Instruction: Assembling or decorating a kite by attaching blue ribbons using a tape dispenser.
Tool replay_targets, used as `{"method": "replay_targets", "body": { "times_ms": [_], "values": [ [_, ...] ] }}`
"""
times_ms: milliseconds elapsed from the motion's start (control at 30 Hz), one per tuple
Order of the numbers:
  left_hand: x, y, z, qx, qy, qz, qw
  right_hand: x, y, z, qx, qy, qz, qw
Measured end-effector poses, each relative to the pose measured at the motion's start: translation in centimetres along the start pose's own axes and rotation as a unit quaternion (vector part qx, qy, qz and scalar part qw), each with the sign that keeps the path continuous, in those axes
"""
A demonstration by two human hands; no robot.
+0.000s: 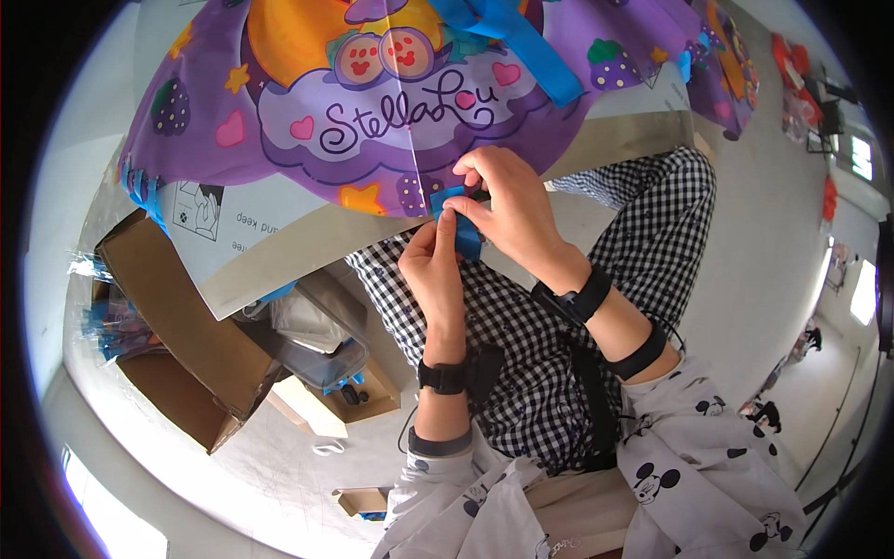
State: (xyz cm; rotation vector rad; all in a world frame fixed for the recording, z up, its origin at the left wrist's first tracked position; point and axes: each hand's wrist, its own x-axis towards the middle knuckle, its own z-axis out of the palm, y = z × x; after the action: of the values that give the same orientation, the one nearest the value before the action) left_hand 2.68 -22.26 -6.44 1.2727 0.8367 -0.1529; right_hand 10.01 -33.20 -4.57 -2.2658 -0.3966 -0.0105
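A purple printed fabric piece (251, 112) with stars, hearts and fruit lies over the tabletop in front of me, its curved lower edge reaching my hands. At that edge both hands meet on a short blue ribbon (468, 244). My left hand (435, 270) pinches it between thumb and index finger. From the right, my right hand (507, 210) presses its thumb against the same ribbon, fingers curled. Something small and dark shows by the right fingers, too hidden to name. A longer blue ribbon (535, 56) rests across the fabric's upper part.
The tabletop's grey edge (289, 261) runs just beyond my checked-trousered knees. On the left stand an open cardboard box (177, 289), a clear plastic bin (346, 363) and a smaller box (380, 401). Another little box (361, 503) sits on the floor.
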Motion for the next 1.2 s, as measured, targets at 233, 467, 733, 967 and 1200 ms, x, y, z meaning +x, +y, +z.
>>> {"method": "replay_targets", "body": {
  "times_ms": [233, 467, 733, 967, 1200],
  "values": [
    [0.1, -0.4, 0.0, -0.015, 0.004, 0.013, 1.0, -0.2, 0.1, 0.0, 0.026, -0.005, 0.013, 1.0],
    [0.2, -0.7, 0.0, -0.015, 0.003, 0.018, 1.0, -0.1, 0.1, -0.3, 0.023, -0.015, 0.021, 0.999],
    [0.4, -0.8, 0.0, -0.012, 0.003, 0.022, 1.0, 0.1, -0.1, -0.2, 0.037, -0.016, 0.032, 0.999],
    [0.4, -0.6, 0.2, -0.002, 0.014, 0.005, 1.0, 0.2, -0.4, -0.3, 0.044, -0.019, 0.054, 0.997],
    [1.2, -0.1, 0.6, 0.017, 0.035, -0.029, 0.999, 0.3, -0.5, -0.2, 0.044, -0.014, 0.055, 0.997]
  ]
}}
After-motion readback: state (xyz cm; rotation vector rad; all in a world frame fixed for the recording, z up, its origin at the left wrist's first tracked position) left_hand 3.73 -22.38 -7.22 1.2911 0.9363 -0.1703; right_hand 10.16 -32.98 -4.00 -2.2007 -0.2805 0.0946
